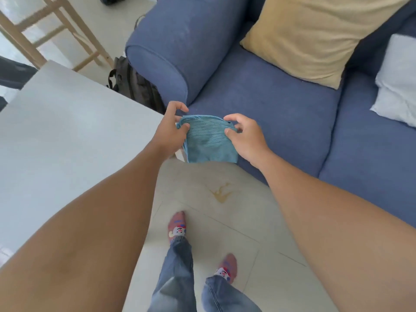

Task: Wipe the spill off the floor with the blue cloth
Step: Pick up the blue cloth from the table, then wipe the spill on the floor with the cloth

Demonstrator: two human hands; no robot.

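While the left hand (171, 127) and right hand (244, 137) pinch the top corners of the blue cloth (208, 143), holding it up in the air, the yellowish spill (221, 192) lies unwiped on the floor (258, 233) below, so the wiping itself looks not yet begun.

A home living room: blue sofa (258, 91) with cushions (315, 37), tiled floor (258, 233).

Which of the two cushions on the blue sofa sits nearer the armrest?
The large yellow cushion, leaning against the sofa's back beside the rounded blue armrest. The pale grey cushion lies farther along, at the frame's right edge.
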